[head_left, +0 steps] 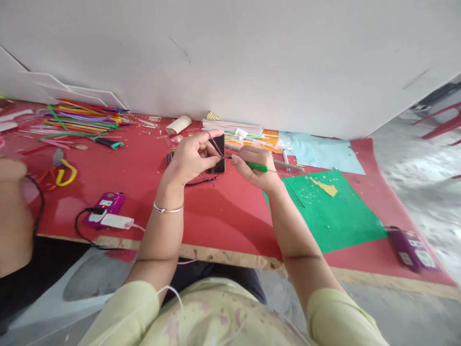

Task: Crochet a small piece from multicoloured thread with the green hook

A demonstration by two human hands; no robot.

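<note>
My left hand point(190, 158) is raised over the red board point(223, 211), pinching thin pink strands point(216, 144) between thumb and fingers. My right hand point(255, 168) grips a green-handled tool point(257, 166) whose thin tip points left to where the strands meet. A dark phone point(219, 153) lies on the board just behind both hands. A silver bangle sits on my left wrist. Dark wires trail on the board under my left hand.
A pile of coloured straws point(79, 117) lies far left, with yellow-handled scissors point(65, 173) nearer. A purple box with a white charger point(108, 211) sits front left; another purple box point(410, 247) front right. Green sheet point(334, 216), blue sheet point(324, 154), cardboard tube point(178, 124). Another person's arm point(12, 216) is at left.
</note>
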